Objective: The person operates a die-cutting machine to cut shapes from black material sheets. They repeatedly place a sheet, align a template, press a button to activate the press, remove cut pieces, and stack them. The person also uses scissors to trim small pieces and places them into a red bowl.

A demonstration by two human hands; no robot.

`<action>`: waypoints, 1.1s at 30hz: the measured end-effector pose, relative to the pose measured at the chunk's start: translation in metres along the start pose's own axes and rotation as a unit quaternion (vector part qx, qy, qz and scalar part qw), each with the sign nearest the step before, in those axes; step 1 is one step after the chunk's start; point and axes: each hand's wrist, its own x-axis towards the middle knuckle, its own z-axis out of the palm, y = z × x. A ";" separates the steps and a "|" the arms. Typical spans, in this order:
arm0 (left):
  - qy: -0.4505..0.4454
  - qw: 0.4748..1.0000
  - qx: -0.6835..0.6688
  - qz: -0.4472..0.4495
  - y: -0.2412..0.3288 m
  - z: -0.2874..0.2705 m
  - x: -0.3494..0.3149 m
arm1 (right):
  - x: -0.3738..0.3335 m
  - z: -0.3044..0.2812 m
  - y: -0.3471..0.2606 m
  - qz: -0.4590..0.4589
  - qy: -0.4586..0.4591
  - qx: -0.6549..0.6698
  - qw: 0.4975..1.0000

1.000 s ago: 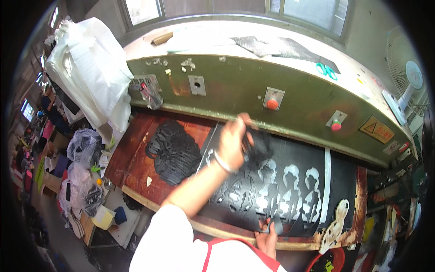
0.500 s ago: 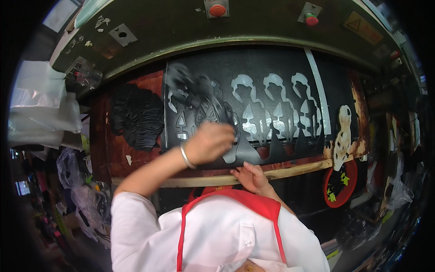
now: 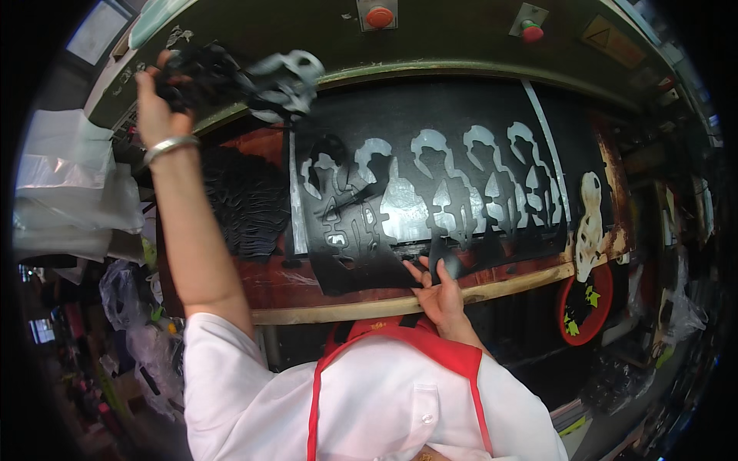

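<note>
My left hand [image 3: 157, 104] is raised at the far left, its fingers closed round a bunch of black cut-out pieces [image 3: 204, 77] that are smeared by motion. A shiny openwork piece [image 3: 288, 84] trails off the bunch to the right. Below lies a thin black sheet [image 3: 361, 276] with rows of shaped holes, through which a bright surface shows. One dark cut piece [image 3: 330, 150] rests at the sheet's left part. My right hand [image 3: 442, 300] is palm up at the sheet's front edge, fingers apart and touching or close to a tongue of it.
A dark pile of layered cut pieces [image 3: 242, 200] sits on the red-brown board at left. A pale cutting form [image 3: 590, 223] stands at the right end, above a red basin [image 3: 569, 330] with scraps. Behind runs a green machine beam with red buttons [image 3: 378, 17]. Wooden edge [image 3: 346, 311] in front.
My left hand has swung from the sheet's middle up to the far left, carrying the cut pieces off it. Bright holes now show where they lay. My right hand has shifted slightly.
</note>
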 end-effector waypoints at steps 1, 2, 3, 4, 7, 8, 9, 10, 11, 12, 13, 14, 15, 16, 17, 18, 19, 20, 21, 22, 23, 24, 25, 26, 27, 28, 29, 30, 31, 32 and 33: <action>-0.032 0.996 0.066 0.046 0.023 0.002 0.017 | -0.002 -0.002 -0.002 -0.006 -0.060 0.009 0.998; -0.102 0.979 0.141 0.111 0.044 0.008 0.028 | -0.003 -0.003 -0.002 -0.001 -0.086 0.012 0.996; -0.108 0.974 0.167 0.111 0.058 0.012 0.030 | -0.005 -0.003 -0.001 0.007 -0.107 0.015 0.994; -0.191 0.951 0.198 0.143 0.065 0.017 0.023 | -0.006 -0.003 0.000 0.015 -0.126 0.021 0.992; -0.246 0.908 0.324 0.101 0.048 0.020 -0.038 | -0.009 0.003 0.011 0.016 -0.205 -0.059 0.977; -0.342 0.800 0.415 0.267 0.033 0.015 -0.065 | -0.009 0.007 0.015 0.015 -0.230 -0.079 0.970; -0.341 0.815 0.412 0.225 0.009 0.003 -0.100 | -0.008 0.011 0.020 0.038 -0.246 -0.056 0.967; -0.374 0.804 0.413 0.208 -0.015 -0.015 -0.135 | -0.008 0.015 0.025 0.051 -0.261 -0.055 0.962; -0.442 0.774 0.389 0.232 -0.036 -0.036 -0.169 | -0.009 0.020 0.029 0.067 -0.246 -0.055 0.965; -0.508 0.707 0.390 0.301 -0.056 -0.057 -0.197 | -0.009 0.025 0.032 0.080 -0.222 -0.073 0.969; -0.556 0.704 0.372 0.240 -0.072 -0.080 -0.227 | -0.009 0.031 0.033 0.089 -0.231 -0.039 0.968; -0.588 0.701 0.357 0.186 -0.084 -0.100 -0.251 | -0.008 0.037 0.034 0.096 -0.222 -0.038 0.970; -0.565 0.717 0.378 0.154 -0.089 -0.117 -0.262 | -0.008 0.042 0.034 0.101 -0.224 -0.030 0.969; -0.553 0.718 0.405 0.121 -0.093 -0.127 -0.273 | -0.006 0.048 0.035 0.101 -0.208 -0.034 0.972; -0.546 0.734 0.379 0.139 -0.095 -0.130 -0.280 | -0.006 0.052 0.036 0.112 -0.237 -0.007 0.965; -0.518 0.757 0.377 0.131 -0.096 -0.127 -0.281 | -0.003 0.056 0.038 0.089 -0.227 -0.022 0.970; -0.525 0.748 0.382 0.141 -0.092 -0.120 -0.276 | -0.002 0.058 0.040 0.075 -0.217 -0.025 0.973; -0.513 0.773 0.354 0.114 -0.089 -0.108 -0.266 | 0.000 0.059 0.043 0.066 -0.214 -0.022 0.974; -0.384 0.867 0.316 -0.021 -0.086 -0.092 -0.260 | 0.000 0.059 0.044 0.033 -0.196 -0.083 0.977; -0.239 0.919 0.272 -0.157 -0.082 -0.075 -0.248 | 0.003 0.058 0.046 -0.011 -0.165 -0.183 0.969; -0.127 0.941 0.282 -0.138 -0.075 -0.063 -0.221 | 0.004 0.055 0.047 -0.058 -0.160 -0.257 0.951; 0.015 0.975 0.151 -0.165 -0.062 -0.056 -0.192 | 0.005 0.053 0.047 -0.083 -0.123 -0.343 0.928; 0.042 0.987 0.087 -0.129 -0.042 -0.053 -0.163 | 0.005 0.050 0.048 -0.056 -0.033 -0.293 0.954; 0.012 0.996 0.060 -0.059 -0.021 -0.054 -0.138 | 0.005 0.046 0.046 -0.088 -0.079 -0.280 0.953; -0.016 0.998 0.064 -0.008 -0.001 -0.056 -0.115 | 0.005 0.044 0.046 -0.092 -0.102 -0.282 0.950; -0.087 0.994 0.021 -0.054 0.015 -0.061 -0.102 | 0.004 0.042 0.043 -0.101 -0.119 -0.274 0.949; -0.058 0.994 0.063 -0.064 0.025 -0.062 -0.087 | 0.004 0.043 0.043 -0.092 -0.139 -0.264 0.950; -0.103 0.991 0.081 -0.039 0.038 -0.063 -0.074 | 0.003 0.044 0.041 -0.104 -0.134 -0.309 0.936; -0.150 0.986 0.062 -0.047 0.043 -0.062 -0.067 | 0.002 0.046 0.040 -0.089 -0.121 -0.292 0.945; -0.146 0.985 0.073 -0.050 0.049 -0.062 -0.064 | 0.001 0.049 0.038 -0.077 -0.123 -0.271 0.951; -0.113 0.988 0.094 -0.045 0.050 -0.059 -0.061 | 0.000 0.052 0.036 -0.067 -0.113 -0.265 0.955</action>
